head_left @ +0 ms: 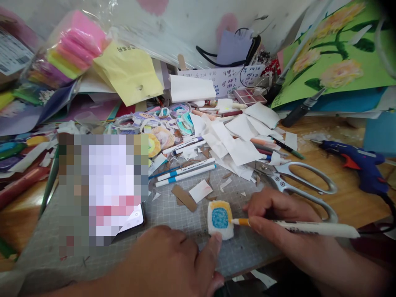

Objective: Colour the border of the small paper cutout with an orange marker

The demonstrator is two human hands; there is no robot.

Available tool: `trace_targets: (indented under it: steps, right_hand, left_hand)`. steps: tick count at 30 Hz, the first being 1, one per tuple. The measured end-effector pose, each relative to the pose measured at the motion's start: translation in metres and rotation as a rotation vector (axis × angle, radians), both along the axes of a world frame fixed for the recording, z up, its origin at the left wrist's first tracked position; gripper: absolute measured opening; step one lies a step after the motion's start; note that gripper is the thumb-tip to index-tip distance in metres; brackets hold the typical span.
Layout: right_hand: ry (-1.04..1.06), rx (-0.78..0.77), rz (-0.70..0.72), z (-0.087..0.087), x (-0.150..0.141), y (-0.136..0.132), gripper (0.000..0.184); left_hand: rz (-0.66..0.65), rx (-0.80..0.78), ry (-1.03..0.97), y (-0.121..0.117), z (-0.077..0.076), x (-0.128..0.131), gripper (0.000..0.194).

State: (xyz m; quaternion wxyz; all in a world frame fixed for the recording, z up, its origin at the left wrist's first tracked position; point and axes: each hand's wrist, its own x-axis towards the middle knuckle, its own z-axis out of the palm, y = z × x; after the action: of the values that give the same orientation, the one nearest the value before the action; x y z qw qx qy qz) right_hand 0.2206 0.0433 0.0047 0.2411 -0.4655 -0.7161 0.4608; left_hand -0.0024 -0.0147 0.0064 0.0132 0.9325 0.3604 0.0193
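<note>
A small rounded-square white piece (210, 219) lies on the grey cutting mat (173, 214). Its middle is coloured blue, and a yellow-orange band runs along its top and right edges. The index fingertip of my left hand (173, 258) presses on its lower edge, with the other fingers curled under. My right hand (278, 222) grips a white marker (315, 229) with a yellow-orange collar. The marker's tip touches or nearly touches the piece's right edge.
Scissors (297, 177) and a blue glue gun (355, 159) lie to the right. Several markers (185, 173), paper scraps (235, 144) and a brown cardboard strip (184, 198) sit beyond the piece. A phone (133, 218) lies left, partly behind a blurred patch.
</note>
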Motion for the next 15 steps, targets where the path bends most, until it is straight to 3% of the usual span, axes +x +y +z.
trace_targets:
  steps: [5,9,13,15]
  right_hand:
    - [-0.006,0.021,-0.038,0.0029,0.0003,-0.0022,0.015]
    - [-0.020,-0.009,0.012,0.0049,0.0009,-0.0033,0.016]
    - [-0.004,0.004,-0.075,0.0056,0.0000,-0.0022,0.015]
    - [0.021,-0.007,-0.032,0.0046,0.0001,-0.0017,0.017]
  left_hand:
    - [0.000,0.048,-0.003,-0.0013,0.0036,0.0000,0.035]
    - [0.004,0.007,0.002,-0.0013,0.0016,-0.0016,0.033]
    - [0.007,-0.005,0.008,-0.0009,-0.0008,-0.0021,0.034]
    - [0.006,-0.005,0.014,-0.0003,-0.0006,-0.0024,0.035]
